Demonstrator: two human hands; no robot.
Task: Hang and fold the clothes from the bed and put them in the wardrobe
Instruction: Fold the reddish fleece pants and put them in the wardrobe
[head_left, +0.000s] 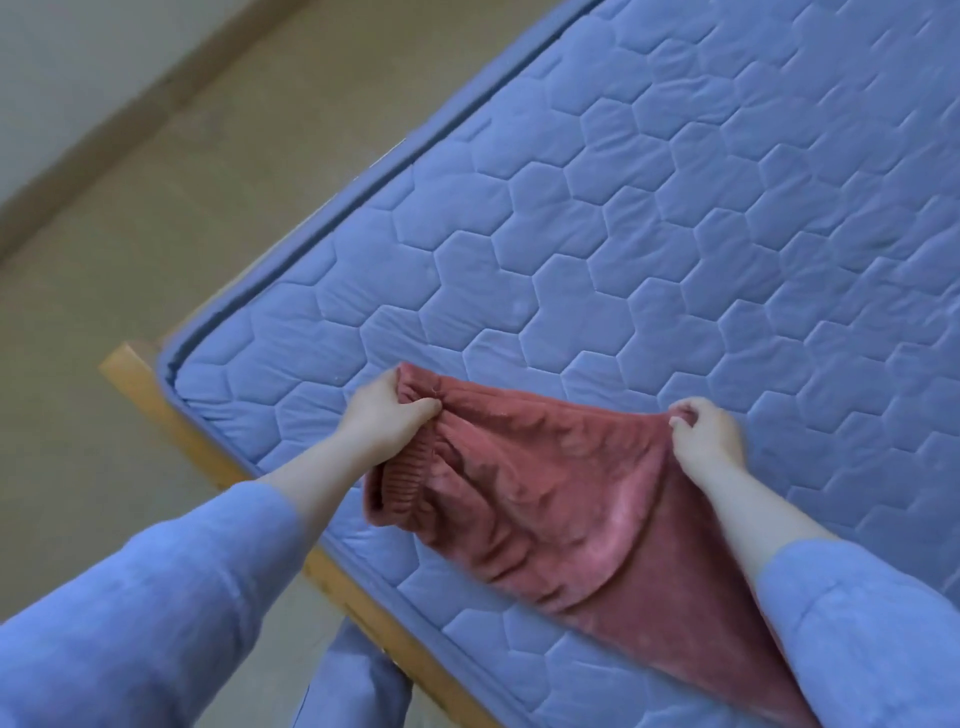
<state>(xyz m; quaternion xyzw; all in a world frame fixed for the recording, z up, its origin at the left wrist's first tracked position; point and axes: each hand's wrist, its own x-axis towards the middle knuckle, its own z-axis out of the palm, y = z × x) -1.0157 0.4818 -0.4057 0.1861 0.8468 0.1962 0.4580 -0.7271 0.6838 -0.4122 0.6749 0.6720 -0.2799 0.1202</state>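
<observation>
On the bed, a blue mattress (675, 208) quilted in hexagons fills most of the view. A tan floor (156, 234) lies beyond its left edge. A pale wooden frame (156, 400) shows along the mattress's near edge and round its near left corner. By that near edge, close to the corner, a rust-red garment (561, 493) lies spread and rumpled on the mattress, its ribbed band (410, 483) toward the corner. Both arms wear blue sleeves (156, 597). The left hand (384, 421), fingers curled, grips bunched cloth just above the ribbed band. The right hand (709, 434) pinches the garment's far edge between thumb and fingertips, well apart from the left.
</observation>
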